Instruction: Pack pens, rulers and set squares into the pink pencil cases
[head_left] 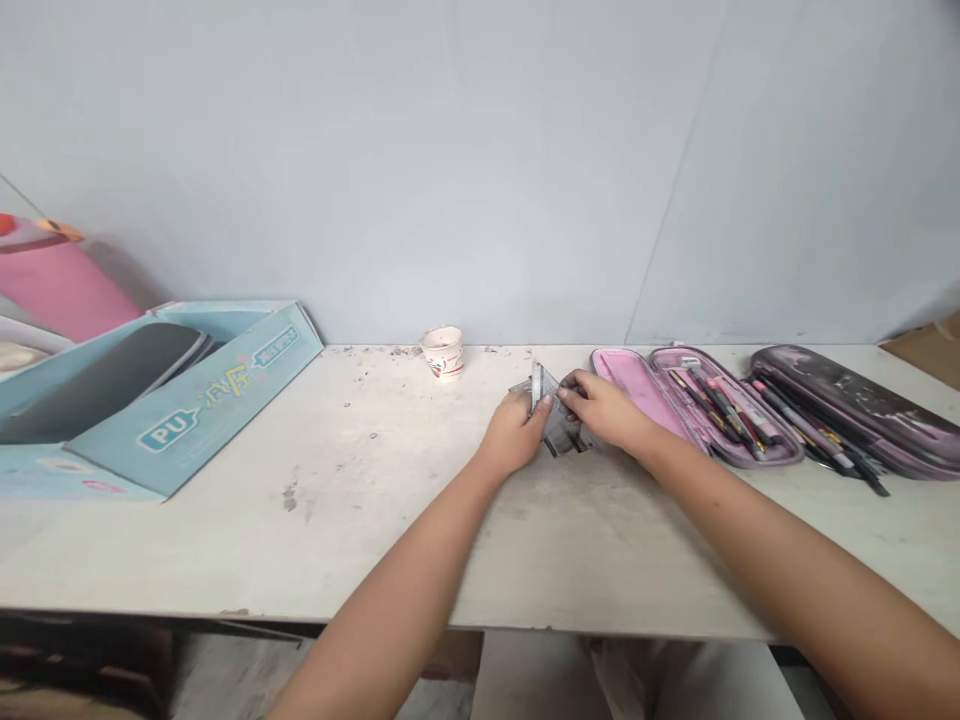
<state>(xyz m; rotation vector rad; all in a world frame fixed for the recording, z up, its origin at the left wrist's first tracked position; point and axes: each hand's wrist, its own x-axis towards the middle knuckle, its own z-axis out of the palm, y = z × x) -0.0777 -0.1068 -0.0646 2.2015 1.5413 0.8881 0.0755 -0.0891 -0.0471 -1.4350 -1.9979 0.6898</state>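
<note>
Over the table's middle, my left hand (516, 430) pinches a clear plastic set square (539, 384) with its thumb on the near face. My right hand (602, 405) is closed at the other side of it, thumb and fingertips together at its edge. Small dark-edged, see-through pieces (564, 440) show just below and between the hands; I cannot tell whether they are held or lie on the table. The palms hide part of the set square.
An open pink pencil case (622, 375) with several pens lies right of my hands. Beyond it are loose pens (814, 430) and a dark pencil case (870, 400). A paper cup (443, 353) stands near the wall. A blue box (217, 395) is at left on the table (337, 540).
</note>
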